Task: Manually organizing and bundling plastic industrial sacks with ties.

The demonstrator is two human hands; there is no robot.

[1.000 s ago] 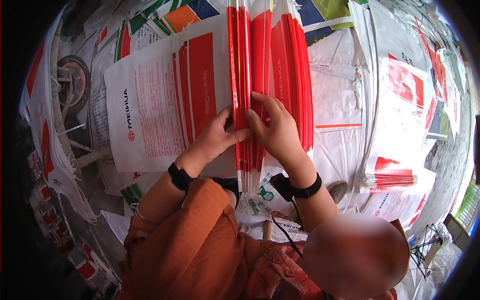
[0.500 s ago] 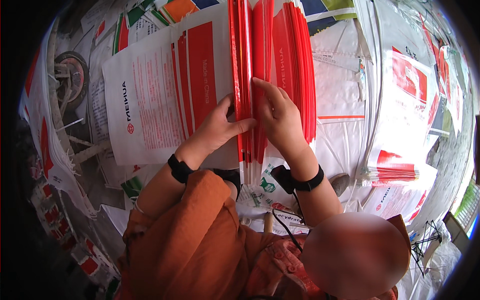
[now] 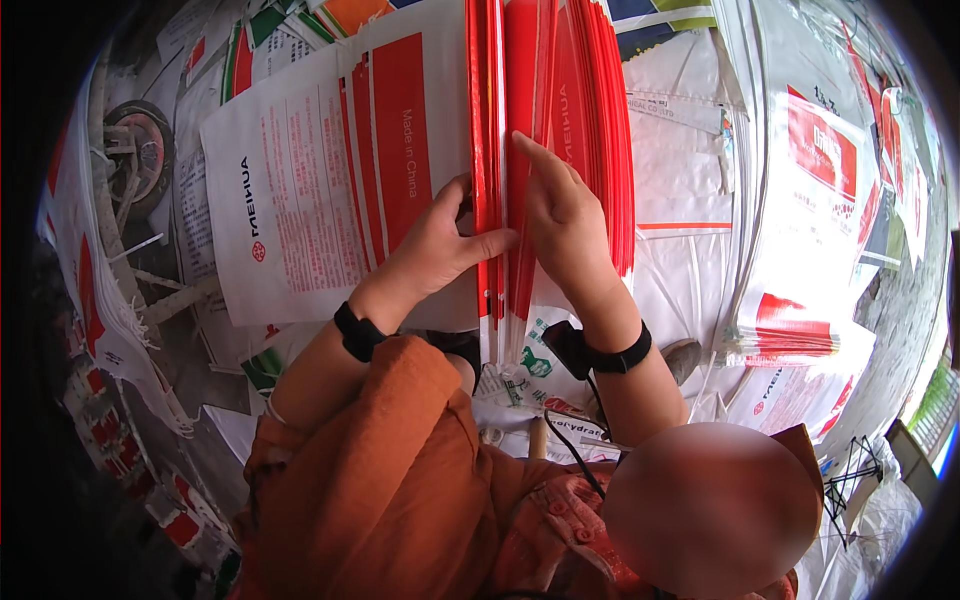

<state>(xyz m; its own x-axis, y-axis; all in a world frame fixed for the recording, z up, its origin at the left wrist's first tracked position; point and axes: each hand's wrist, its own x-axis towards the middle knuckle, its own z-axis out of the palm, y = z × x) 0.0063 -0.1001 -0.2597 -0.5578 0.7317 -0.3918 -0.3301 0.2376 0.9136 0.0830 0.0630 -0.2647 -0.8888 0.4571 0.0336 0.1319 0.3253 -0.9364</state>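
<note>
Head view shows the left hand (image 3: pixel 435 245) pinching the edge of a red-and-white sack stack (image 3: pixel 540 120) just ahead of the person, while the right hand (image 3: pixel 565 215) lies flat, fingers extended, on it.

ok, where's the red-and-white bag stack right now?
Head view, top centre: the red-and-white bag stack stands on edge between the left hand and right hand.
</note>
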